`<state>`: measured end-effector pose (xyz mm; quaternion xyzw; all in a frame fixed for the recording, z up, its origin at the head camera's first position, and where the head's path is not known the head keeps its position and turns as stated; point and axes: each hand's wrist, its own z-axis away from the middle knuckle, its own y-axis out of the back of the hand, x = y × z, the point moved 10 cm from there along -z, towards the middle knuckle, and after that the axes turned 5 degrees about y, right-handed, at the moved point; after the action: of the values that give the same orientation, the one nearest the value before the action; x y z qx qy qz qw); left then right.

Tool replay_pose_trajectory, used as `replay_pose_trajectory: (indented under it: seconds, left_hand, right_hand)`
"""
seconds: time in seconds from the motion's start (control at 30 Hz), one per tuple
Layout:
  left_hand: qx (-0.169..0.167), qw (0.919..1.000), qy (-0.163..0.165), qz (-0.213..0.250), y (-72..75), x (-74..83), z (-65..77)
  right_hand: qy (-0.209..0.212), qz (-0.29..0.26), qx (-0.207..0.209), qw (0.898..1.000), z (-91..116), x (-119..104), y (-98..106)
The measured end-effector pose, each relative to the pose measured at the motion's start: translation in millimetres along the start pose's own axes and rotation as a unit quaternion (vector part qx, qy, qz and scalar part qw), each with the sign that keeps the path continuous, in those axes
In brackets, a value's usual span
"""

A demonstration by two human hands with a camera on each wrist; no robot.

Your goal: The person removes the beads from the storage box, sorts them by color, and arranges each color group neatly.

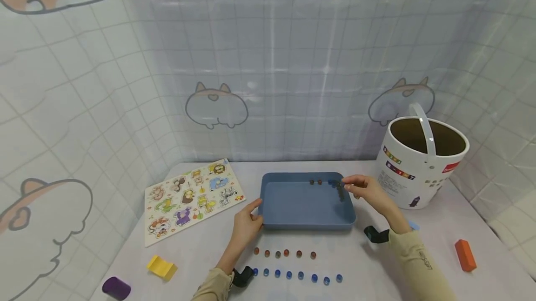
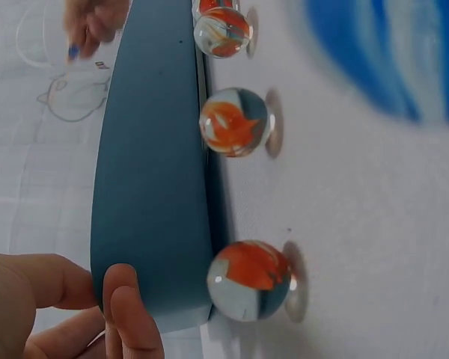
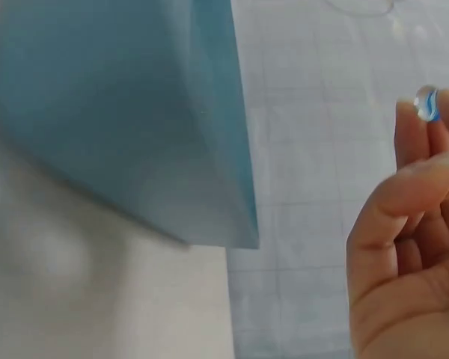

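A shallow blue tray point(image 1: 307, 205) lies in the middle of the table. My left hand point(image 1: 247, 223) grips its left wall, thumb on one side and fingers on the other, as the left wrist view shows at the tray's corner point(image 2: 157, 247). Over the tray's far right corner, my right hand point(image 1: 368, 193) pinches a clear marble with blue swirls point(image 3: 427, 103) between thumb and fingertips. Inside the tray, two reddish marbles point(image 1: 319, 182) sit along the far wall, with several darker ones point(image 1: 340, 193) near the right corner. In front stand a row of orange-swirled marbles point(image 1: 286, 252) and a row of blue marbles point(image 1: 289, 274).
A board of animal pictures point(image 1: 192, 198) lies at the back left. A white bucket with a handle point(image 1: 402, 170) stands just right of my right hand. Nearer the sides are a yellow block point(image 1: 162, 268), a purple cylinder point(image 1: 116, 288) and an orange block point(image 1: 465, 255). A curtain point(image 1: 272, 68) hangs behind.
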<state>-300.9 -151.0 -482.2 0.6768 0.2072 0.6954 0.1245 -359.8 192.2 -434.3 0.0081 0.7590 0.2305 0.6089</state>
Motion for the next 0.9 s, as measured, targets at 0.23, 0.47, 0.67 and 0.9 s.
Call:
replay_pose_trajectory:
  seconds: [0.23,0.47,0.67,0.9]
  left_hand:
    - [-0.001,1.0,-0.008,0.0,0.5,0.2,-0.3]
    - [0.004,1.0,-0.008,0.0,3.6,-1.5,-1.2]
    - [-0.006,1.0,-0.004,0.003,0.4,-1.4,-2.2]
    - [-0.009,0.9999,-0.01,-0.004,-1.1,-0.8,-2.7]
  right_hand:
    - [0.036,-0.075,-0.086,0.993,60,8,-21]
    - [0.038,-0.123,-0.2,0.971,95,20,-59]
    - [0.038,-0.111,-0.287,0.951,116,21,-90]
    - [0.072,-0.083,-0.312,0.944,127,10,-107]
